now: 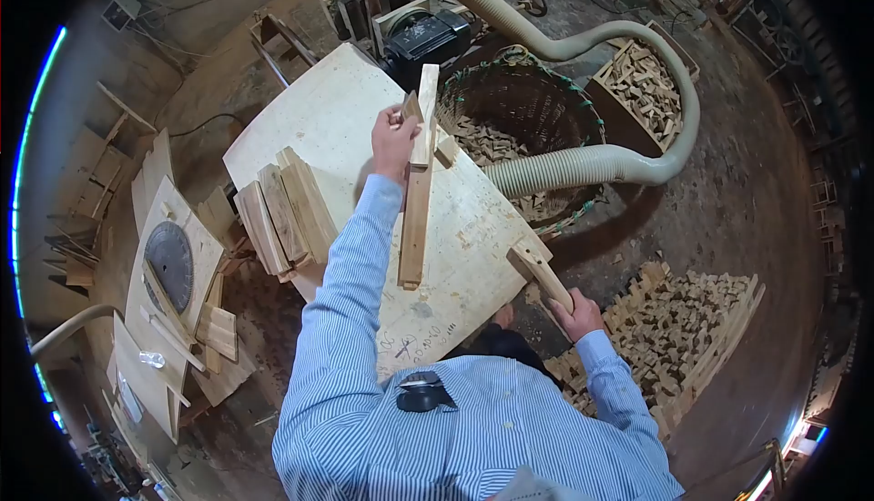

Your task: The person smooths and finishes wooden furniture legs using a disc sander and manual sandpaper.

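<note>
My left hand (pixel 393 148) is over the pale work table, its fingers closed on a small wood piece (pixel 411 106). Beside that hand a light wooden strip (pixel 425 119) runs across the table, with a longer brown wooden bar (pixel 415 228) below it. At the table's right corner my right hand (pixel 579 317) is wrapped round the near end of a wooden bar (pixel 544 275); its far end lies at the table edge. Left of my left forearm, several wooden boards (pixel 289 205) lie side by side on the work table (pixel 319 110).
A wicker basket (pixel 583 105) with wood offcuts stands behind the table, crossed by a ribbed hose (pixel 564 171). A motor (pixel 428 39) sits at the back. Offcuts fill a crate (pixel 643 82) and a floor pile (pixel 678 328). On the left lies a round saw blade (pixel 168 264).
</note>
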